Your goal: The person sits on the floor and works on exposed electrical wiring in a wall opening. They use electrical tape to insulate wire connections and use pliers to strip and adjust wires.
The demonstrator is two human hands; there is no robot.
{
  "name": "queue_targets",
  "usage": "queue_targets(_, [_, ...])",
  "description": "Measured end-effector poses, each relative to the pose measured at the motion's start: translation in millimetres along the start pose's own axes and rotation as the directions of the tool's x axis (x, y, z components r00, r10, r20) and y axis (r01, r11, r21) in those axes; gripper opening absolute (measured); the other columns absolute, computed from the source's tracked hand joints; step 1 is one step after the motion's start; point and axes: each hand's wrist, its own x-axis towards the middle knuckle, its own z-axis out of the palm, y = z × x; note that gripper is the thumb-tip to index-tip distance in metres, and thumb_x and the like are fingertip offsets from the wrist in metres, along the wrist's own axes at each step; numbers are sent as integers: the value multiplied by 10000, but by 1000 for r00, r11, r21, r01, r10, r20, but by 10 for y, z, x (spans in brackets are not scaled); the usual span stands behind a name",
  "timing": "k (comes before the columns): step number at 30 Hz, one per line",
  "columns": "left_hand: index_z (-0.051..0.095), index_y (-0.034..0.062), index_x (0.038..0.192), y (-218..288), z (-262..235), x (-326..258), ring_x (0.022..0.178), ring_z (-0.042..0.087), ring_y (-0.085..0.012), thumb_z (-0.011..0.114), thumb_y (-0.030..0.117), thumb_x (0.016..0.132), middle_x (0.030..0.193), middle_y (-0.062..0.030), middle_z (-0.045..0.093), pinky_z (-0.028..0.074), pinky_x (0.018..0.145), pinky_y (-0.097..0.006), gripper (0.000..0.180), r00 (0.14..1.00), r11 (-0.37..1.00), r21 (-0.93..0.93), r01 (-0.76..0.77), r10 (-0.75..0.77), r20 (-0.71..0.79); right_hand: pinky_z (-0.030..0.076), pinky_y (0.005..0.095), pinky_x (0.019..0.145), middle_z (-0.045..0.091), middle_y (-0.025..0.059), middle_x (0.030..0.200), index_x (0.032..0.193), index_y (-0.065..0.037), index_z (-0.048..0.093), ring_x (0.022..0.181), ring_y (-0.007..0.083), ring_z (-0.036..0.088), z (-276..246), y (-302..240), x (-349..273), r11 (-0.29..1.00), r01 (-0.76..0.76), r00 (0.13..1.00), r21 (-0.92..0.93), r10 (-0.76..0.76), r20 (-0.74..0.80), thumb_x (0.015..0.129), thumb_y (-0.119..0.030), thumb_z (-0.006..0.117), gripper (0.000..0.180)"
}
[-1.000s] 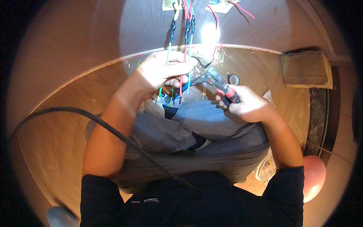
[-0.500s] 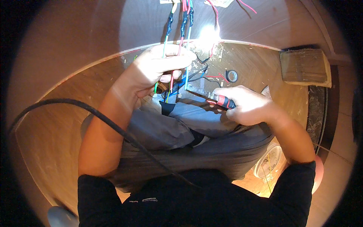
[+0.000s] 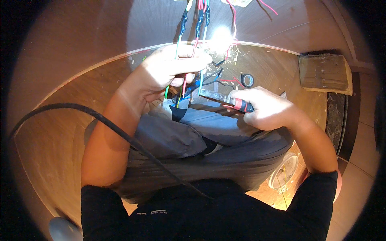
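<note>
My left hand (image 3: 169, 64) is closed around several thin wires that hang from the wall, among them a green wire (image 3: 167, 92), a red wire (image 3: 184, 87) and a blue wire (image 3: 201, 78). Higher up, each of these passes through a joint wrapped in black tape (image 3: 183, 25). My right hand (image 3: 267, 108) grips pliers with red-and-black handles (image 3: 243, 105). Their metal jaws (image 3: 215, 95) point left and meet the lower end of the blue wire. Glare and the small size hide whether the jaws bite into it.
Behind the pliers lie a roll of black tape (image 3: 247, 80), wire scraps and debris on the wooden floor. A cardboard box (image 3: 325, 73) stands at the far right. A bucket (image 3: 283, 170) is near my right side. A thick black cable (image 3: 108, 122) arcs over my left arm.
The view has shifted slightly. My left hand keeps its hold on the wires, and the pliers stay at the blue wire's lower end with only a slight turn.
</note>
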Motion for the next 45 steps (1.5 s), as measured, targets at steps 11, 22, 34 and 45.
queue_targets(11, [629,-11,1215,-12,-19,19,572,438,8,614,164,999,833,13,584,314,448,-150,279,1000,1000,20,6,-6,16,492,460,855,665,231,977,1035,-16,629,973,442,621,-13,-14,8,999,-36,999,-12,36,10,722,-29,588,316])
queue_targets(22, [633,-10,1208,-25,-14,14,544,408,6,620,182,995,794,28,563,295,438,-156,287,1000,999,44,-6,6,4,471,476,772,645,243,894,1004,-36,601,902,459,604,-7,-11,-1,1000,30,999,-5,-30,-28,754,-76,549,259])
queue_targets(34, [632,-7,1208,-16,-1,18,535,407,7,619,173,995,766,31,551,284,432,-158,280,1000,999,36,8,-8,-6,491,462,805,650,230,931,1044,-34,625,915,445,617,-30,-38,11,999,-53,999,2,53,7,731,-68,632,315])
queue_targets(45, [630,-7,1209,5,6,9,539,403,9,619,167,992,746,34,545,272,430,-158,278,1000,999,48,9,-8,-9,499,454,825,659,228,955,1056,-23,632,936,434,631,-34,-12,9,1000,-24,1000,0,24,0,733,-63,620,326])
